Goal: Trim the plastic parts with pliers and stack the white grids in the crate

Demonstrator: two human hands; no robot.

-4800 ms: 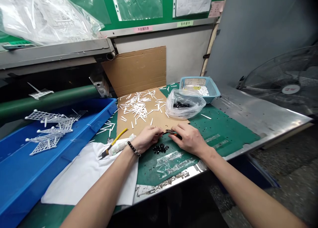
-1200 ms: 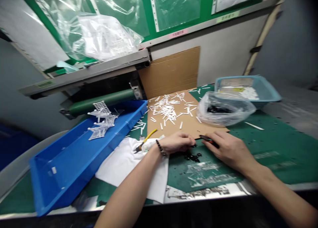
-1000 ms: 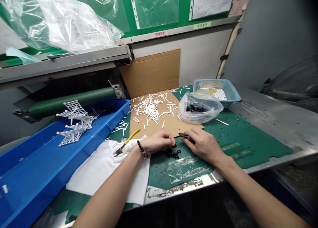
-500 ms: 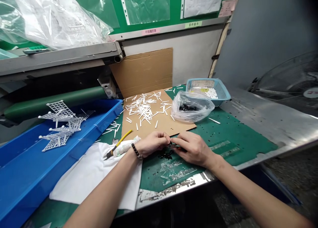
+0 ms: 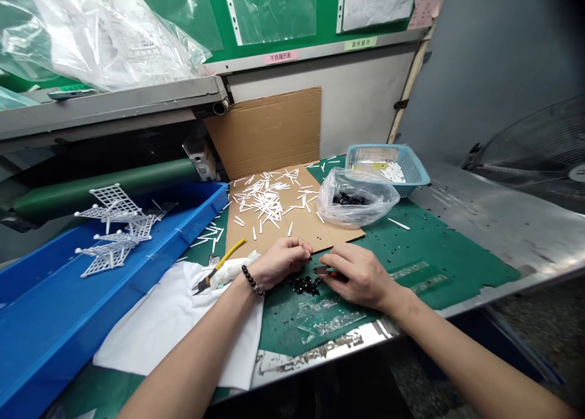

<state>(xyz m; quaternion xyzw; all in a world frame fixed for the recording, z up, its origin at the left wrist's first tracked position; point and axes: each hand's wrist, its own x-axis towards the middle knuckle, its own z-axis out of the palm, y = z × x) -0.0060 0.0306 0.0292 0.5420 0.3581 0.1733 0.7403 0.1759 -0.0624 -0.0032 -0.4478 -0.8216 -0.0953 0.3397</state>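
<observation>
— On the green cutting mat (image 5: 439,254), what is being held?
— Small orange-handled cutters (image 5: 328,272) are gripped closely in the right hand (image 5: 361,277). The left hand (image 5: 280,262) is curled narrowly beside them; whether anything is pinched in it cannot be told.
— Where are the small black pieces (image 5: 304,285)?
— A loose cluster is left on the mat, just below the hands, and more are kept in the clear plastic bag (image 5: 359,203).
— What appears done?
— Many white sticks (image 5: 262,200) are scattered over the cardboard sheet (image 5: 329,231), and white lattice frames (image 5: 114,230) are stacked in the blue tray (image 5: 137,285). The black pieces appear to be left
</observation>
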